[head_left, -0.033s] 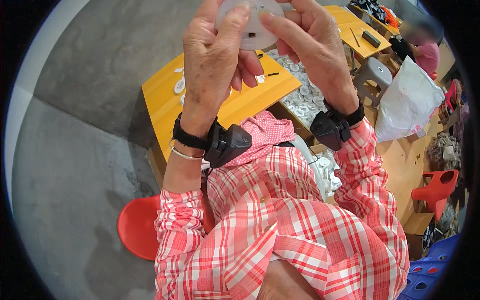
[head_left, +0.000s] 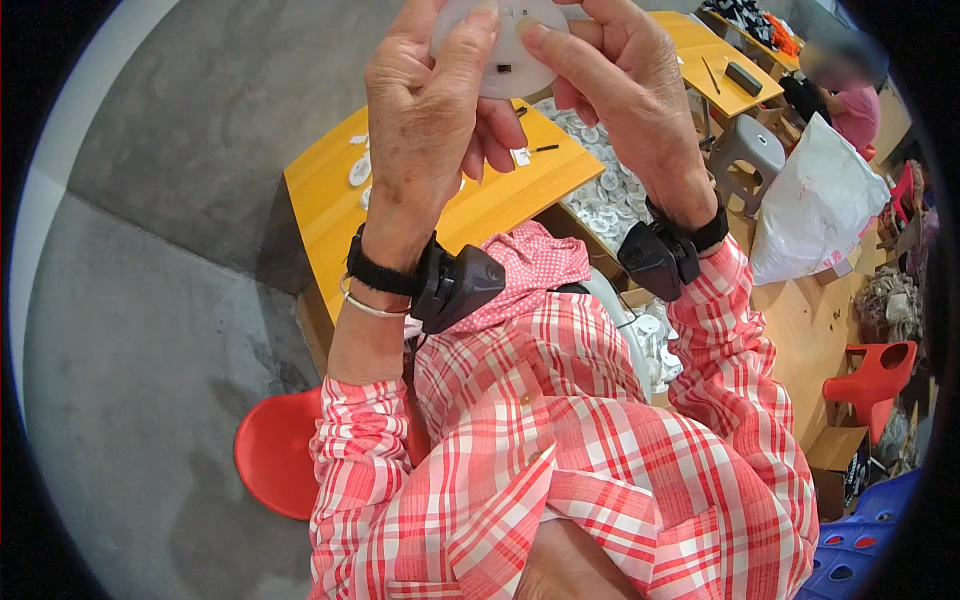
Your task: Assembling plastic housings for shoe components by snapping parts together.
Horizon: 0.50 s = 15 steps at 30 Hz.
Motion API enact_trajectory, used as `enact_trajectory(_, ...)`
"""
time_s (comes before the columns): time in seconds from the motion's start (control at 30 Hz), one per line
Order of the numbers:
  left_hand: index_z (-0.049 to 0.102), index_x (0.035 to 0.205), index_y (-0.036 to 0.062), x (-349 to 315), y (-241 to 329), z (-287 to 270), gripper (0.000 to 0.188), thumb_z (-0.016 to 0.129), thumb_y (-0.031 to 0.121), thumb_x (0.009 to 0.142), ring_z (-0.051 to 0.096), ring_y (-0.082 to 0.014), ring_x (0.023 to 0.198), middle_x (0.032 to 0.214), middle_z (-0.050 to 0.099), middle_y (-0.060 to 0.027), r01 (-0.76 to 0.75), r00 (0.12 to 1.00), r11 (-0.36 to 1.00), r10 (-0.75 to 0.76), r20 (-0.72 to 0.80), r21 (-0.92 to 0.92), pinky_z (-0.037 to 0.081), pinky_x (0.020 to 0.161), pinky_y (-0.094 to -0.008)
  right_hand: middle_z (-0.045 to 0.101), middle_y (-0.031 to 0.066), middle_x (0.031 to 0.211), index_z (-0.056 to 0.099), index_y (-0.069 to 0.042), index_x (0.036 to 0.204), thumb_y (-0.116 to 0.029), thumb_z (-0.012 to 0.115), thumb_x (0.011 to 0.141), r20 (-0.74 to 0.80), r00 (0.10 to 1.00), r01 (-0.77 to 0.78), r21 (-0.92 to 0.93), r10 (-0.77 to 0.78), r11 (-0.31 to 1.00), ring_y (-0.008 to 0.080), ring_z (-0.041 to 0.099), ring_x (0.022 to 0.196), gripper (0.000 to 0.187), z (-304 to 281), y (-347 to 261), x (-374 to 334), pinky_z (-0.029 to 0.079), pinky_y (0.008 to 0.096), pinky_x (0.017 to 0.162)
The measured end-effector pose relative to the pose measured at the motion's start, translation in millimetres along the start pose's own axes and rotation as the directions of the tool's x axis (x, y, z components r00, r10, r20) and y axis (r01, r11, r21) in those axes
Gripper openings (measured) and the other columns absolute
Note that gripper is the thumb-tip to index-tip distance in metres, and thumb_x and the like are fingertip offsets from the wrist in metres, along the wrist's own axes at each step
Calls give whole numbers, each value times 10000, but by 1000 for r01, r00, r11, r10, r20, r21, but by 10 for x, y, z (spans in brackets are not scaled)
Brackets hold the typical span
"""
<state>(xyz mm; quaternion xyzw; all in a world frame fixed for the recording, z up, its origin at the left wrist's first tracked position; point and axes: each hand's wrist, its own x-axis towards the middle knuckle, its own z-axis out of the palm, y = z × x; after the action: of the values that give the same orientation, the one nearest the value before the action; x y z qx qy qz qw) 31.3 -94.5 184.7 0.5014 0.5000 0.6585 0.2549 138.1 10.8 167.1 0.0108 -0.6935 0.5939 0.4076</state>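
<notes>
A round white plastic disc (head_left: pixel 508 48) with a small dark rectangular slot is held up at the top edge of the head view, partly cut off by it. My left hand (head_left: pixel 425 120) grips its left side, thumb pressed on the near face. From the right, my right hand (head_left: pixel 630 90) pinches it the same way, thumb tip on the face. The fingers behind the disc are mostly hidden. Below my hands, the yellow table (head_left: pixel 335 215) carries a few white oval pieces (head_left: pixel 360 170) and a small black stick-like item (head_left: pixel 546 149).
Many white discs (head_left: pixel 600 200) fill a container beyond the table. A red stool (head_left: pixel 275 455) stands at my left, and a grey stool (head_left: pixel 750 148) at the far right beside a large white sack (head_left: pixel 815 205). Another person (head_left: pixel 855 110) sits at the back right.
</notes>
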Motion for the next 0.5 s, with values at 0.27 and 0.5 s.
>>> enact_trajectory(0.27, 482, 1174, 41, -122, -398, -203, 327, 459, 256, 928, 533, -130, 373, 587, 605, -121, 75, 997, 997, -74, 28, -34, 348, 305, -178, 583, -5, 736, 497, 31, 1148, -178, 581, 900, 12, 971, -237, 167, 239, 957, 13, 497, 544, 335, 0, 245, -43, 372, 124, 457)
enact_trajectory(0.5, 419, 1217, -2, -34, -626, -165, 340, 436, 175, 928, 568, -106, 433, 640, 607, -90, 94, 995, 995, -94, 30, 27, 454, 376, -180, 565, -16, 737, 501, 4, 1140, -198, 565, 912, -5, 991, -132, -99, 132, 986, 11, 487, 531, 311, -87, 584, -141, 363, 132, 429)
